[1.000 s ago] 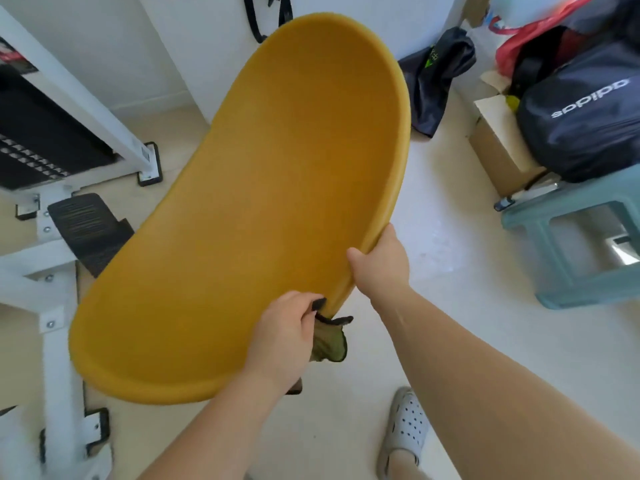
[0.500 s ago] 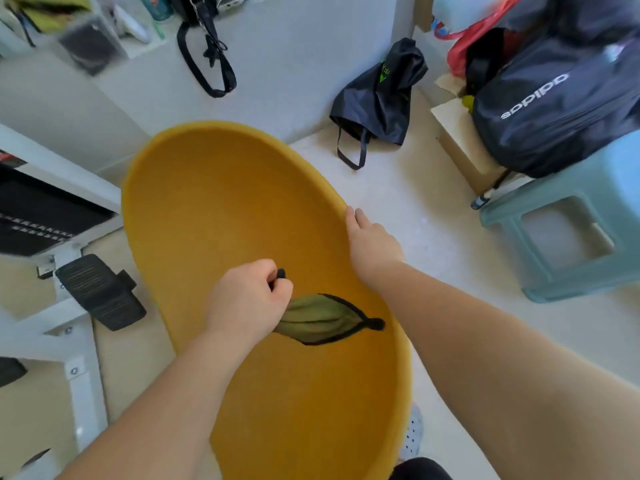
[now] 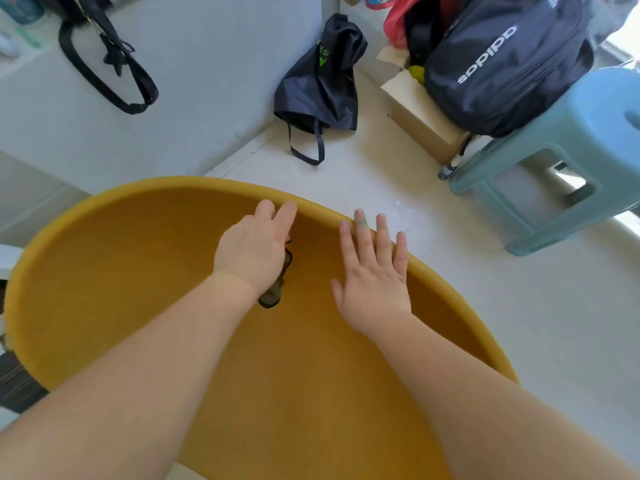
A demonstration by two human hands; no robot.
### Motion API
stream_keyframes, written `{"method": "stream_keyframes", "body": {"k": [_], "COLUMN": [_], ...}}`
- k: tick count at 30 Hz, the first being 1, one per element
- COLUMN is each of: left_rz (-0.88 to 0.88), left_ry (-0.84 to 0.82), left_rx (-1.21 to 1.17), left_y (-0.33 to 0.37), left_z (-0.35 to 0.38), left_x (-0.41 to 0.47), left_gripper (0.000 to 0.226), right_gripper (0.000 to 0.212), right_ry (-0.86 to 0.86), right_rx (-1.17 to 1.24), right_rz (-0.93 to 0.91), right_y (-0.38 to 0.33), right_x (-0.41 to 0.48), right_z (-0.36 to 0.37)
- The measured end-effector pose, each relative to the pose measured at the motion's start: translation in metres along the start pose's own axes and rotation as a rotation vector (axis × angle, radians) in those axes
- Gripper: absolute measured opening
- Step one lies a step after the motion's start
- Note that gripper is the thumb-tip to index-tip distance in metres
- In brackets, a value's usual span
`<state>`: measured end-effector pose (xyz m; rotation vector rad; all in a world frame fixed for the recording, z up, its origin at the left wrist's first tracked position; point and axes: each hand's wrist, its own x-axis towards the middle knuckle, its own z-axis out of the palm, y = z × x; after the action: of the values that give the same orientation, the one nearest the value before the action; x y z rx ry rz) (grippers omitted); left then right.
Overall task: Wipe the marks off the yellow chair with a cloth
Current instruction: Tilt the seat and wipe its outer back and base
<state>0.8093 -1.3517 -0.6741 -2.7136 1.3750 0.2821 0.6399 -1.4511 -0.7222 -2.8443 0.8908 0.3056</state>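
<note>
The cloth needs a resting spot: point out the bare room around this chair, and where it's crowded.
Free: inside the yellow chair, left of the left hand, which covers the cloth; the strip between it and the right hand; the floor between chair rim, black bag and blue stool. Crowded: the corner with cardboard box and backpack.
</note>
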Motion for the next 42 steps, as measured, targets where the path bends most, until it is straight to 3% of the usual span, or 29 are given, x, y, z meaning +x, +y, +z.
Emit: {"method": "stream_keyframes", "body": {"k": [2, 5, 8, 13, 20, 30, 42], "left_rz": [0.056, 0.070, 0.044, 0.097, -0.048, -0.462, -0.596], "left_ry": [-0.001, 0.007, -0.005, 0.042, 0.072, 0.094, 0.056], "left_rx": [0.101, 0.210, 0.185, 0.119, 0.027, -0.143, -0.121], "left_y": [-0.022, -0.049, -0.062, -0.074, -0.155, -0.313, -0.331], "left_z": [0.001, 0.000, -0.003, 0.003, 0.003, 0.008, 0.023], "left_x": [0.011, 0.023, 0.043, 0.059, 0.066, 0.029, 0.020], "left_gripper": [0.060, 0.064, 0.058, 0.040, 0.038, 0.036, 0.039], "right_gripper": [0.087, 0.084, 0.085, 0.084, 0.085, 0.082, 0.076], "right_ry": [0.000, -0.024, -0.003, -0.003, -0.059, -0.100, -0.077], "right_rx": [0.037, 0.142, 0.299, 0.298, 0.194, 0.069, 0.046], "right_rz": [0.118, 0.330, 0.502, 0.534, 0.328, -0.100, -0.236], "right_y": [-0.017, -0.047, -0.075, -0.083, -0.125, -0.256, -0.286], "right_x": [0.001, 0.008, 0.022, 0.037, 0.096, 0.203, 0.233], "right_z": [-0.002, -0.006, -0.010, -0.010, -0.024, -0.042, -0.039]}}
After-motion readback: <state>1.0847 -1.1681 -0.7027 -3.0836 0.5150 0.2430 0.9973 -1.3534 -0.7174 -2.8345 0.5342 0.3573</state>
